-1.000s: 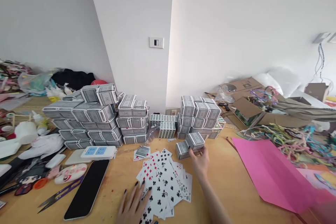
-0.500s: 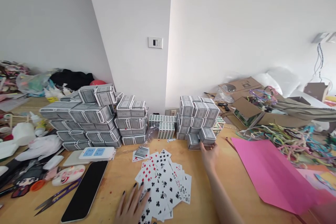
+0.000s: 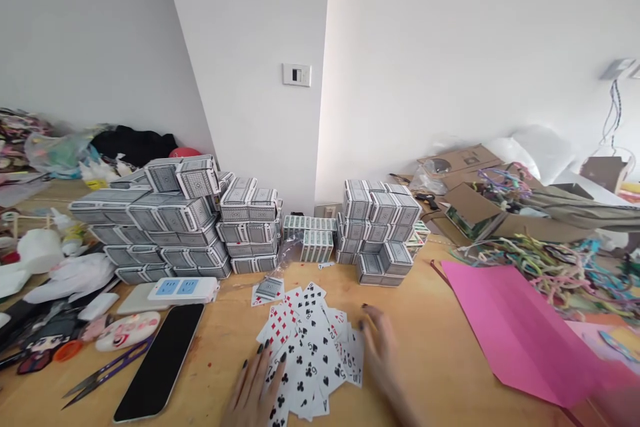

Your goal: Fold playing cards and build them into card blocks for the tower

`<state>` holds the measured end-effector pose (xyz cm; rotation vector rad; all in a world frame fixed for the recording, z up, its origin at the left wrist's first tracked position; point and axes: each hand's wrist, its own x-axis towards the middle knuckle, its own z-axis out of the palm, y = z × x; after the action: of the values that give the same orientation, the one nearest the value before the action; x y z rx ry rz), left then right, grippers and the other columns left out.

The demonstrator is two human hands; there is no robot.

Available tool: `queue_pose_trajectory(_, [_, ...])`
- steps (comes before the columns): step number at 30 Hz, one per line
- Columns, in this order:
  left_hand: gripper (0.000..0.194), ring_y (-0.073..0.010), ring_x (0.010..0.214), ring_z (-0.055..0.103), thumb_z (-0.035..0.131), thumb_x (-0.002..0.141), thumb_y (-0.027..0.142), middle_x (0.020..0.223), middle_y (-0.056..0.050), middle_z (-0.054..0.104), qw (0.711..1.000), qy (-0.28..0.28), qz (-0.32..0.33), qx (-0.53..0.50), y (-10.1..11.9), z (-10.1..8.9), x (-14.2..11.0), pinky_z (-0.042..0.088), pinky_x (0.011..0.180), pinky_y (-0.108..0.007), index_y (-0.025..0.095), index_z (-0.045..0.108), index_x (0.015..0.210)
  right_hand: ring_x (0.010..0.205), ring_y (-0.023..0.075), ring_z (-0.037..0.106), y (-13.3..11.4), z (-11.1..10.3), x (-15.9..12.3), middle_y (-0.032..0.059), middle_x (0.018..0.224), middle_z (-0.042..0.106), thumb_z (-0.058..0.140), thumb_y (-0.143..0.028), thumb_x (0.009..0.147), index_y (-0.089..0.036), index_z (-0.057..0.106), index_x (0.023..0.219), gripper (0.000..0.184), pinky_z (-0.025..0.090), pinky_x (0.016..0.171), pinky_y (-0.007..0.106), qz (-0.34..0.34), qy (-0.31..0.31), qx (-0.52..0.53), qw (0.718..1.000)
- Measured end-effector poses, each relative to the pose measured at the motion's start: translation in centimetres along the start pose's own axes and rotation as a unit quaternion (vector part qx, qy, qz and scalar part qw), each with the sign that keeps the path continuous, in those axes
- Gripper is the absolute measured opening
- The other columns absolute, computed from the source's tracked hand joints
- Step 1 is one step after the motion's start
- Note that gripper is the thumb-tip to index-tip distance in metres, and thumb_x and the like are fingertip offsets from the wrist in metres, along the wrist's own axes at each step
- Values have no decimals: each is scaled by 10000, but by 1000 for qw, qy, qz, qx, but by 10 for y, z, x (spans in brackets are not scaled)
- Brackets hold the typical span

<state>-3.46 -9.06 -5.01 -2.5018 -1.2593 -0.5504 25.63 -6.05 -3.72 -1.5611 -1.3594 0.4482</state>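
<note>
A fan of face-up playing cards (image 3: pixel 310 347) lies on the wooden table (image 3: pixel 425 340) in front of me. My left hand (image 3: pixel 257 387) rests flat on the fan's left edge, fingers spread. My right hand (image 3: pixel 383 357) is blurred by motion just right of the cards, holding nothing that I can see. Two card boxes (image 3: pixel 387 263) sit at the foot of the right stack of boxes (image 3: pixel 380 213). A larger pile of card boxes (image 3: pixel 170 220) stands at the left, and a small face-down deck (image 3: pixel 270 288) lies behind the fan.
A black phone (image 3: pixel 160 360), a power strip (image 3: pixel 183 289), scissors (image 3: pixel 107 373) and small toys lie to the left. A pink paper sheet (image 3: pixel 515 330) covers the right side. Cardboard boxes (image 3: pixel 480 207) and coloured strings (image 3: pixel 555 267) crowd the far right.
My right hand let go of the card boxes beside the right stack and drew back toward the fanned cards. The left hand has stayed on the cards.
</note>
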Motion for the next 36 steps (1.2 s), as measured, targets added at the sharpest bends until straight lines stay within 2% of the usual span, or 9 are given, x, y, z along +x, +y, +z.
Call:
queue_pose_trajectory(3, [759, -297, 1236, 388, 455, 755, 609, 1387, -77, 407, 1000, -22, -9, -21, 0, -5, 23, 277, 1010, -430, 274, 225, 1397, 1324, 334, 225, -20, 9, -23, 100, 1438, 304, 630, -509, 674, -232, 350, 1350, 783, 257, 1044, 508, -102, -202, -96, 969])
queue_pose_trajectory(5, [709, -283, 1257, 364, 441, 784, 578, 1415, -62, 364, 998, -44, -29, -42, 2, -6, 41, 287, 1011, -429, 290, 223, 1394, 1333, 342, 197, -28, 14, -24, 79, 1449, 291, 663, -506, 639, -254, 384, 1337, 793, 187, 1066, 534, -123, -252, -129, 951])
queue_pose_trajectory(11, [587, -261, 1286, 327, 468, 817, 469, 1432, -38, 337, 979, -107, -61, -162, 0, 3, 73, 316, 1017, -434, 312, 306, 1359, 1196, 304, 423, -25, 24, -1, 84, 1243, 548, 654, -362, 692, -264, 631, 1087, 408, 333, 998, 485, -47, -144, -19, 988])
queue_pose_trajectory(15, [526, -273, 1277, 338, 567, 759, 353, 1396, -50, 393, 947, -122, -131, -267, -8, 7, 90, 333, 1010, -455, 288, 461, 1271, 1067, 286, 517, -25, 31, 22, 71, 1123, 620, 695, -297, 625, -263, 656, 1018, 396, 378, 946, 457, -1, -100, 81, 992])
queue_pose_trajectory(19, [485, -278, 1230, 400, 622, 676, 235, 1314, -76, 482, 888, -98, -208, -397, -21, 6, 114, 328, 1013, -462, 240, 569, 1158, 878, 235, 600, -33, 39, 43, 73, 1022, 661, 688, -356, 621, -210, 628, 1027, 435, 461, 818, 384, 101, -69, 240, 963])
queue_pose_trajectory(22, [487, -247, 1234, 406, 540, 730, 204, 1323, -80, 466, 824, -34, -257, -503, -27, 8, 122, 352, 1006, -415, 216, 506, 1216, 966, 235, 587, -36, 41, 47, 83, 1081, 644, 657, -406, 668, -204, 613, 1031, 417, 443, 852, 357, 127, -8, 342, 931])
queue_pose_trajectory(24, [554, -242, 1260, 373, 527, 750, 218, 1362, -82, 414, 805, 18, -276, -526, -26, 11, 121, 360, 1003, -399, 215, 405, 1291, 918, 237, 607, -35, 41, 45, 79, 1066, 649, 667, -415, 665, -208, 612, 1025, 418, 457, 813, 353, 152, -2, 384, 911])
queue_pose_trajectory(31, [683, -282, 1311, 272, 544, 732, 181, 1426, -88, 302, 876, 70, -193, -436, -5, 15, 117, 278, 1056, -468, 244, 273, 1356, 689, 209, 619, -39, 49, 35, 52, 789, 684, 562, -502, 727, -203, 654, 841, 333, 482, 617, 324, 245, -124, 535, 799])
queue_pose_trajectory(36, [747, -296, 1325, 240, 567, 706, 159, 1436, -97, 272, 884, 27, -144, -444, 10, 14, 116, 258, 1072, -483, 251, 237, 1370, 741, 194, 623, -42, 56, 33, 60, 894, 694, 605, -451, 726, -199, 653, 940, 335, 490, 654, 304, 295, -163, 561, 756])
